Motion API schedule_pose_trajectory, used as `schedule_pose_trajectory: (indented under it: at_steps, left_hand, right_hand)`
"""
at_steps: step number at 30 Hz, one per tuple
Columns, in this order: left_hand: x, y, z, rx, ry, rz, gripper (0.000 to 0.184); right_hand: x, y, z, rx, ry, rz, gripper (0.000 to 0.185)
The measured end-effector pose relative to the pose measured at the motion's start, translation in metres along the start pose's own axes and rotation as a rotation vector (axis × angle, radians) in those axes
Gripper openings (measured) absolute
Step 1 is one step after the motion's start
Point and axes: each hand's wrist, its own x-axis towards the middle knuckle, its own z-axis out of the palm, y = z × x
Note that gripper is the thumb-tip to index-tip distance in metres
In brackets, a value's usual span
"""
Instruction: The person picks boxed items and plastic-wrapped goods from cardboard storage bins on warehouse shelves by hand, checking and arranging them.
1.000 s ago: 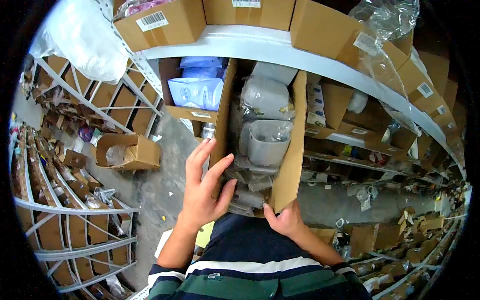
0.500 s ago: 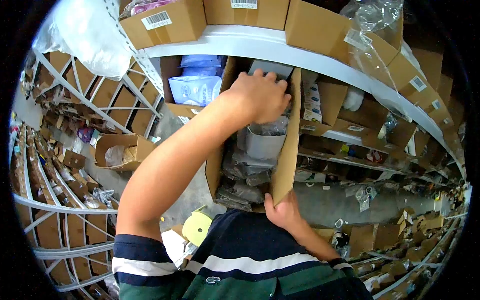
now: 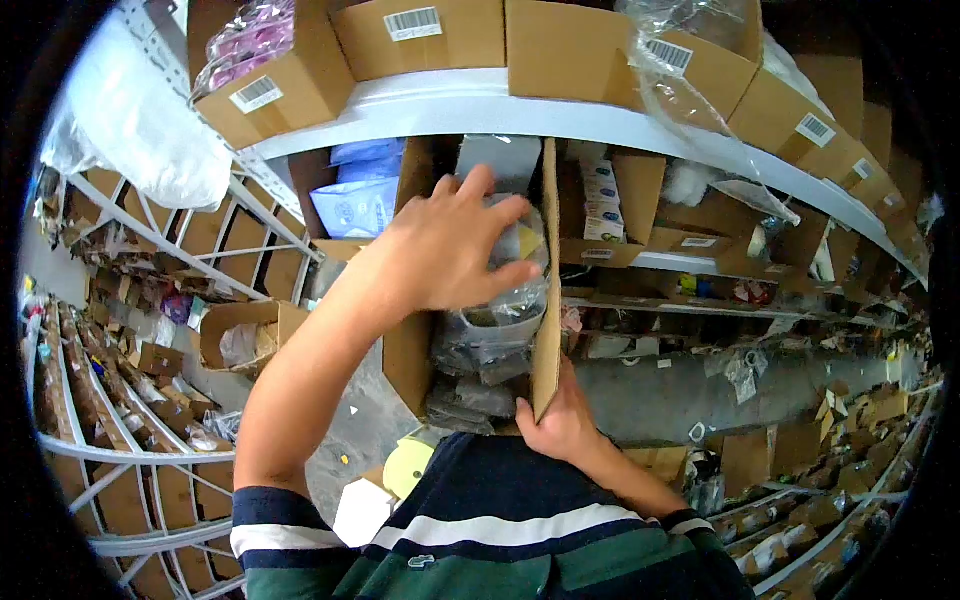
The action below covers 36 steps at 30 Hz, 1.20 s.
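Observation:
A long cardboard box is pulled partway out of the shelf, its front end near my chest. Inside lie several clear-plastic-wrapped packs, and a grey box stands at the far end. Over the wrapped packs is my left hand, its fingers spread; whether it touches the plastic I cannot tell. My right hand grips the near right corner of the cardboard box, thumb on the inner side and the other fingers mostly hidden behind the wall.
Blue-and-white packets fill the neighbouring box on the left. To the right, another box holds small white cartons. A white shelf beam crosses above, with barcoded boxes on it. A yellow-green roll sits low, by my shirt.
My left hand has come back from the grey box toward the nearer packs, and its fingers have spread. The right hand still grips the box corner. The camera view has shifted.

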Motion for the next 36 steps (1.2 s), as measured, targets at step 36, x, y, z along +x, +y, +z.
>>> schedule_pose_trajectory:
  at_steps: [36]
  left_hand:
    - [-0.134, 0.075, 0.058, 0.118, 0.163, -0.009, 0.063]
  right_hand:
    - [-0.007, 0.012, -0.023, 0.131, -0.038, -0.133, 0.131]
